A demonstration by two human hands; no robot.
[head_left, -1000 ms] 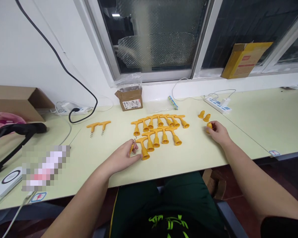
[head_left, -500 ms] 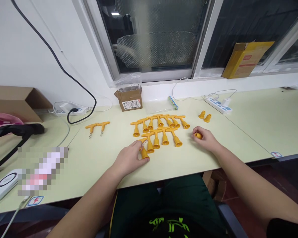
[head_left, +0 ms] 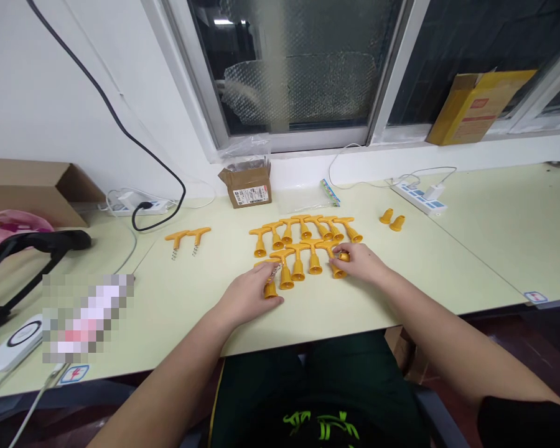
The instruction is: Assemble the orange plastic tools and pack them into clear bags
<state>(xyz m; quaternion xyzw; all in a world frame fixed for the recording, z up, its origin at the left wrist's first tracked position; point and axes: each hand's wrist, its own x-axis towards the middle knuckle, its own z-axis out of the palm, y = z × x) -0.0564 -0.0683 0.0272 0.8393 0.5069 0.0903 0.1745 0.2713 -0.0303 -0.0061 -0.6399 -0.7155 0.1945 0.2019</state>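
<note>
The left hand called for a light grip, the corkscrew angled spiral-out, clear of the palm; the right hand, a fingertip pinch that spared the neighbouring pieces a knock. Two bare corkscrews lay well left. The left fingers were closed on theirs, its handle apparently hidden in the palm. Capped corkscrews stretched between the hands and beyond; the right fingers clamped a yellow cap, nearer than two loose caps.
</note>
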